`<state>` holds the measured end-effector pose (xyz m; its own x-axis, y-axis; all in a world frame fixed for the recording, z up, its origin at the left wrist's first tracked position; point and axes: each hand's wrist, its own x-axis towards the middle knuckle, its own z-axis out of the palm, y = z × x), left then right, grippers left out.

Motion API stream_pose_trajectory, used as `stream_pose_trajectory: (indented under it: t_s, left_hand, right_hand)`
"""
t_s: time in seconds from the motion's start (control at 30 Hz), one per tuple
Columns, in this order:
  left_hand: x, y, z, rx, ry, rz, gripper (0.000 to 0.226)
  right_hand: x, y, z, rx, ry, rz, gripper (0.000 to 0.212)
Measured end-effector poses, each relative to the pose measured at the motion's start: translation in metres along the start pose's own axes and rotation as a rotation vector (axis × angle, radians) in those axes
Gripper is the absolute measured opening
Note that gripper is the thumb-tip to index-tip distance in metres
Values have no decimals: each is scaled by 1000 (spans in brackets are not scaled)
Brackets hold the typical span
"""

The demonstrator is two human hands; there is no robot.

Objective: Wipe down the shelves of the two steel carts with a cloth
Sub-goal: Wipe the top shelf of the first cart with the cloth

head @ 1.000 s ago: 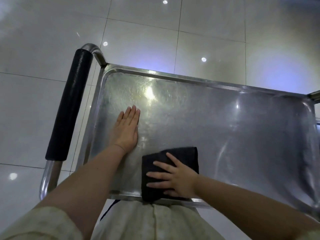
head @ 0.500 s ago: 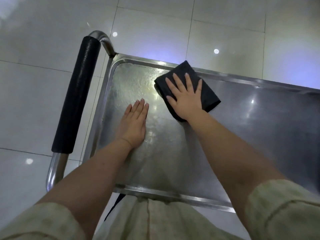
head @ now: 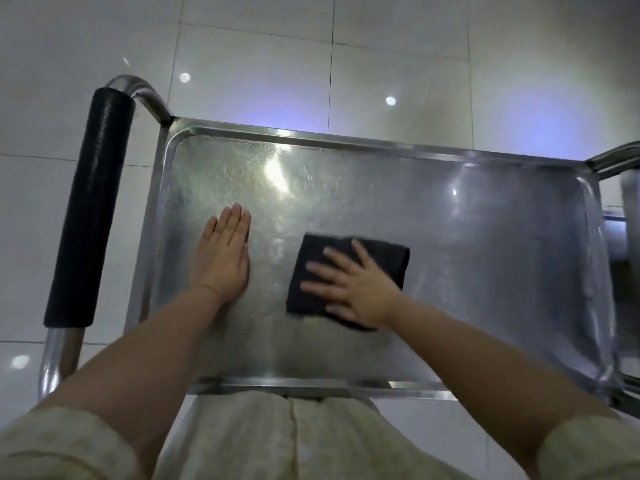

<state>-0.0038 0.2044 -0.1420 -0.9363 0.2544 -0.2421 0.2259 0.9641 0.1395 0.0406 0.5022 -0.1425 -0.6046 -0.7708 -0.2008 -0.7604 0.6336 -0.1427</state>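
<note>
The top shelf of a steel cart [head: 485,258] fills the middle of the head view, shiny and scratched, with a raised rim. A folded black cloth [head: 384,258] lies flat on the shelf near its middle. My right hand [head: 353,289] presses on the cloth with fingers spread and straight, pointing left. My left hand [head: 225,258] rests flat on the bare steel to the left of the cloth, fingers together and straight.
The cart's push handle with a black foam grip [head: 90,209] runs along the left side. Part of a second steel cart [head: 627,237] shows at the right edge. White glossy floor tiles [head: 415,64] surround the cart. My light-coloured clothing touches the near rim.
My right hand has slid the cloth from the far left part of the shelf back toward me and to the right. My left hand has stayed flat in place.
</note>
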Motion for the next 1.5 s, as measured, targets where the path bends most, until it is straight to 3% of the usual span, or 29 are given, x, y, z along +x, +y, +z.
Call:
stream_pose_trajectory:
  t_s: [0.2, 0.33, 0.43, 0.63, 0.73, 0.83, 1.0, 1.13, 1.23, 1.4, 1.5]
  left_hand:
    - [0, 2, -3, -13, -5, -3, 61]
    - [0, 3, -4, -18, 6, -10, 60]
    - [-1, 3, -4, -26, -6, -10, 60]
    - [0, 8, -10, -25, -22, -33, 63]
    - [0, 21, -18, -33, -4, -33, 65]
    - [8, 60, -20, -105, 7, 64, 65]
    - [30, 118, 4, -77, -33, 91, 56]
    - [29, 116, 16, -29, -9, 109, 58]
    - [28, 117, 17, -27, -10, 113, 60]
    - [28, 120, 13, -53, -1, 120, 61]
    - [28, 122, 11, -61, 8, 115, 62]
  right_hand:
    - [70, 115, -28, 86, 12, 594, 56]
    - [89, 113, -28, 121, 29, 791, 56]
    - [62, 71, -19, 152, 41, 759, 58]
    - [-70, -64, 28, 135, 2, 400, 57]
    - [-92, -72, 34, 137, -64, 344, 56]
    - [-67, -35, 17, 166, -25, 490, 56]
    - [18, 102, -18, 237, 40, 953, 58]
    - [43, 144, -27, 213, 40, 1052, 58]
    - [12, 90, -11, 177, 60, 948, 59]
    - [-111, -74, 30, 229, 15, 734, 59]
    - [-138, -87, 35, 257, -44, 716, 59]
